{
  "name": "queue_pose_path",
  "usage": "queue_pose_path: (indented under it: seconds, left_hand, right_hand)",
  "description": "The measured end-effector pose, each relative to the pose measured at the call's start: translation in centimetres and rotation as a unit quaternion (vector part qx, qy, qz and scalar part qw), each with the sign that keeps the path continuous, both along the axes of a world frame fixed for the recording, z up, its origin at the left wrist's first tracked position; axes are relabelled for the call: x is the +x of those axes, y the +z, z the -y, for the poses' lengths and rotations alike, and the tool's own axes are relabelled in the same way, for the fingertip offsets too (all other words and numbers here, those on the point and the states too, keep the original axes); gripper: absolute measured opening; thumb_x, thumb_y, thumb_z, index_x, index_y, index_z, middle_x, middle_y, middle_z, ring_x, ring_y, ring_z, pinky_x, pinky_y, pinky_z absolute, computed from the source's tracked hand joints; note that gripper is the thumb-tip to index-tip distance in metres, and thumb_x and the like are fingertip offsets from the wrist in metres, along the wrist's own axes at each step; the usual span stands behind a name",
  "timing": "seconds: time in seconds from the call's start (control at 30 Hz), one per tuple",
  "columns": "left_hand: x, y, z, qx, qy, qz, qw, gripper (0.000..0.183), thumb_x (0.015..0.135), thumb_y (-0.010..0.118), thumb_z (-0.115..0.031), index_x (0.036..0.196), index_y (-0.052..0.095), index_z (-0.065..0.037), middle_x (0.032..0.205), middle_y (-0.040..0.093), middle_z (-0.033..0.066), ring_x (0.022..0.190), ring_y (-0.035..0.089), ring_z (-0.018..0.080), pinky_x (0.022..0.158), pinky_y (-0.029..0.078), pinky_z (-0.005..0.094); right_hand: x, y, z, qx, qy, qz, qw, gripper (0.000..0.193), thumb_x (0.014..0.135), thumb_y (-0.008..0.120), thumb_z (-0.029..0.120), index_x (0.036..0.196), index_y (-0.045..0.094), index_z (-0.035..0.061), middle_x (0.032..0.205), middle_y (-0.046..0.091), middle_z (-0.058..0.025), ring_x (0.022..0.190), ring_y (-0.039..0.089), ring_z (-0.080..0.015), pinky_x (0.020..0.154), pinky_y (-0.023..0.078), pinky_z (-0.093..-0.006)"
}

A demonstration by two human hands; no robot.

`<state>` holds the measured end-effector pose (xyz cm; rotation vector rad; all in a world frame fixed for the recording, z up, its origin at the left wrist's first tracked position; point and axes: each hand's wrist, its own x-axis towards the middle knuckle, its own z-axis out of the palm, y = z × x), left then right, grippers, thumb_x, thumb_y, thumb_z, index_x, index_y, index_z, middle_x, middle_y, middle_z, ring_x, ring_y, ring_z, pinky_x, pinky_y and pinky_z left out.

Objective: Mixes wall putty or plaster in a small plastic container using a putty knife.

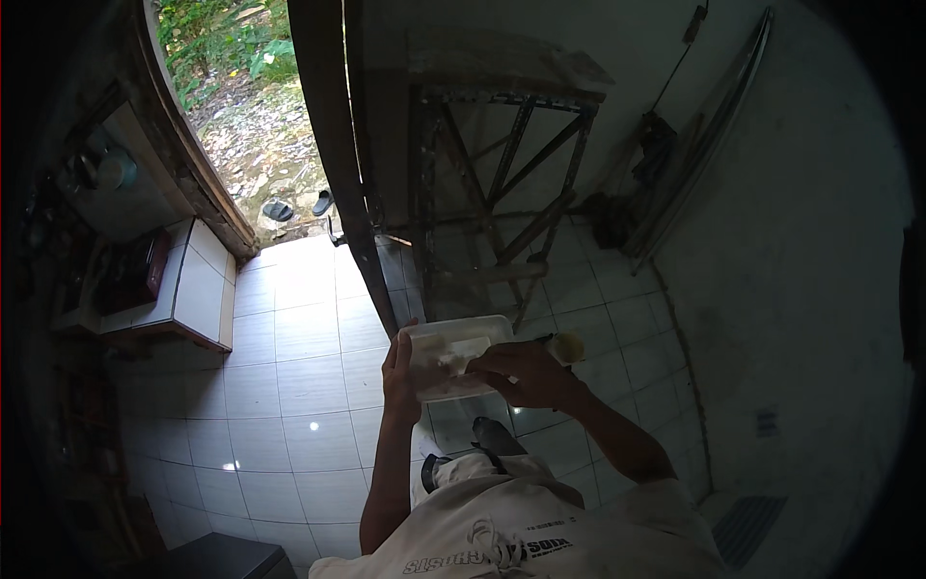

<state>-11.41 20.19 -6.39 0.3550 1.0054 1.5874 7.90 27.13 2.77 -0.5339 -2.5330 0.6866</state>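
A shallow, pale plastic container [463, 333] is held out in front of my body, above the tiled floor. My left hand [398, 374] grips its left side, with the thumb near the rim. Over the container's right part reaches my right hand [526, 374], its fingers bent down and drawn together at the inside. Something small and pale lies in the container, too dim to name. Whether the right fingertips pinch any of it is hidden.
A wooden door [333, 145] stands open beside a bright doorway, with sandals [278, 209] outside. Left is a tiled counter [203, 280] bearing a dark red stove-like box [135, 270]. A tall wooden stand [511, 87] rises ahead. A yellowish round container [567, 347] sits beyond my right hand.
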Motion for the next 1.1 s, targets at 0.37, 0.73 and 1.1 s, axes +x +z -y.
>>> queue_pose_path:
  seconds: [0.37,0.73,1.1]
  left_hand:
    - [0.8,-0.1,1.6,-0.014,-0.008,-0.021,1.000,0.046,0.104,0.040,-0.042,0.132,0.051,-0.007,0.118,0.060,0.0111,0.104,0.063,0.0219,0.085,0.055,0.0350]
    - [0.9,-1.6,1.8,-0.025,0.027,-0.041,0.999,0.054,0.102,0.046,-0.045,0.138,0.049,-0.004,0.119,0.060,0.0136,0.105,0.062,0.0230,0.086,0.054,0.0345]
    - [2.3,-0.7,1.0,-0.012,0.004,-0.030,0.999,0.051,0.102,0.043,-0.043,0.136,0.049,-0.006,0.122,0.059,0.0138,0.107,0.062,0.0236,0.088,0.054,0.0352]
  right_hand:
    - [-0.1,-1.7,0.6,0.038,-0.048,-0.029,0.998,0.035,0.079,0.071,0.009,0.113,0.065,0.0153,0.084,0.065,-0.0039,0.078,0.066,-0.0224,0.071,0.055,-0.0361]
    - [0.7,-3.9,4.5,0.126,-0.012,0.082,0.989,0.056,0.074,0.071,0.006,0.126,0.059,0.0241,0.096,0.062,0.0014,0.089,0.065,-0.0161,0.073,0.055,-0.0323]
    - [2.1,-1.6,2.2,0.056,-0.023,0.056,0.997,0.020,0.082,0.070,0.009,0.102,0.068,0.0092,0.086,0.068,-0.0074,0.073,0.069,-0.0230,0.064,0.057,-0.0359]
